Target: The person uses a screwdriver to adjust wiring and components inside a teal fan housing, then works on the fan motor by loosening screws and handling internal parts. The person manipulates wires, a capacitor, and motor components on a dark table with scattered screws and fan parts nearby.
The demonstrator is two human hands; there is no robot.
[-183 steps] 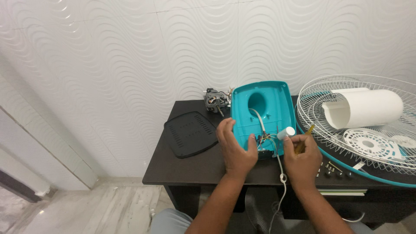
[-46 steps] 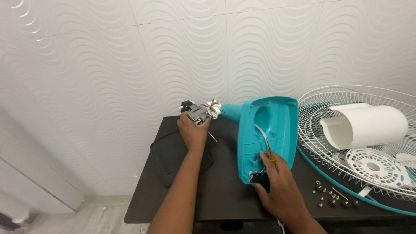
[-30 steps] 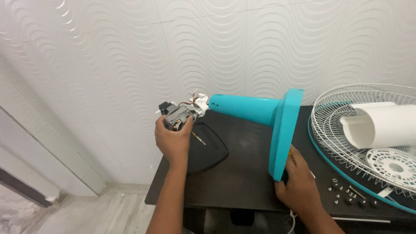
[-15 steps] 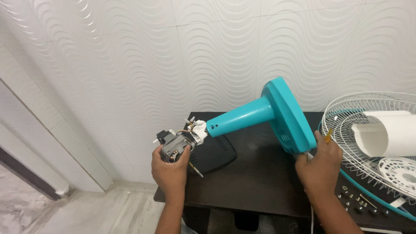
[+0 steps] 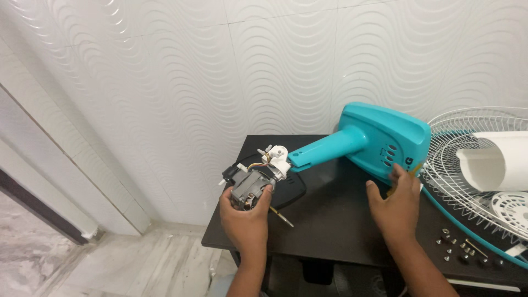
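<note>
My left fingers (image 5: 258,199) clutch the motor (image 5: 250,187) beside the stand (image 5: 379,144), right fingers (image 5: 397,177) spread open on it; thin wires (image 5: 263,163) could tear if the stand slips.

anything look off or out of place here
Yes: the fan is in pieces. The left hand holds the bare motor, joined only by wires to the teal stand, which the right hand steadies. Loose screws lie scattered beside the wire grille.
</note>
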